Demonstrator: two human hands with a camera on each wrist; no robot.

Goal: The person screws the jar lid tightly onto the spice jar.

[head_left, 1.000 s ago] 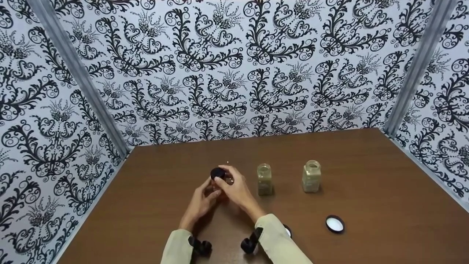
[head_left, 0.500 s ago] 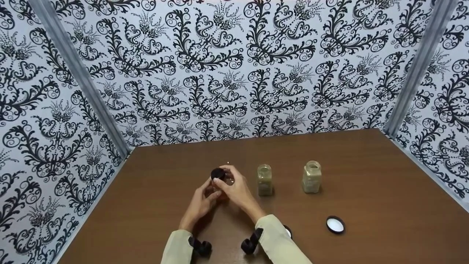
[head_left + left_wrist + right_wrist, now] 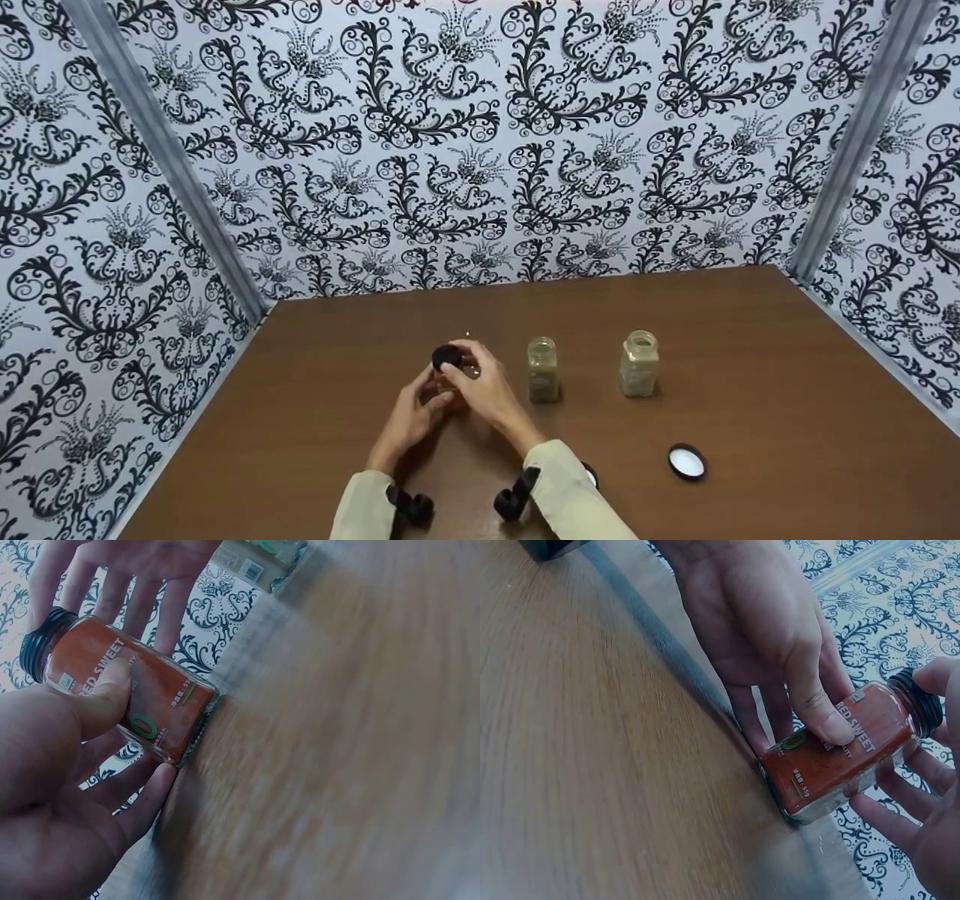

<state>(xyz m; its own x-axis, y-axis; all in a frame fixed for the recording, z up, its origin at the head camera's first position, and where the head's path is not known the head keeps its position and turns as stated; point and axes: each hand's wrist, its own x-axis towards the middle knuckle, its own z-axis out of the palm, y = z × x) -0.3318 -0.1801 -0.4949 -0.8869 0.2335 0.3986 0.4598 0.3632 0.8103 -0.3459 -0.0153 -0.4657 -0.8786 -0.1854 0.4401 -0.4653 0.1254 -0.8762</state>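
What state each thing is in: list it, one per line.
Red jar: held, capped
Cap: on red jar, tightness unclear
Middle jar: upright, open
Right jar: upright, open
Right lid: off, white inside up
Left lid: off, partly hidden
Left grip: holds red jar
Right grip: pinches cap

In the shifted head view, the held black cap [image 3: 447, 355] and the nearest open jar [image 3: 543, 373] to its right are framed marginally lower.

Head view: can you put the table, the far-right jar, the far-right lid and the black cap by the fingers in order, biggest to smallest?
Table
Far-right jar
Far-right lid
Black cap, though it's partly covered
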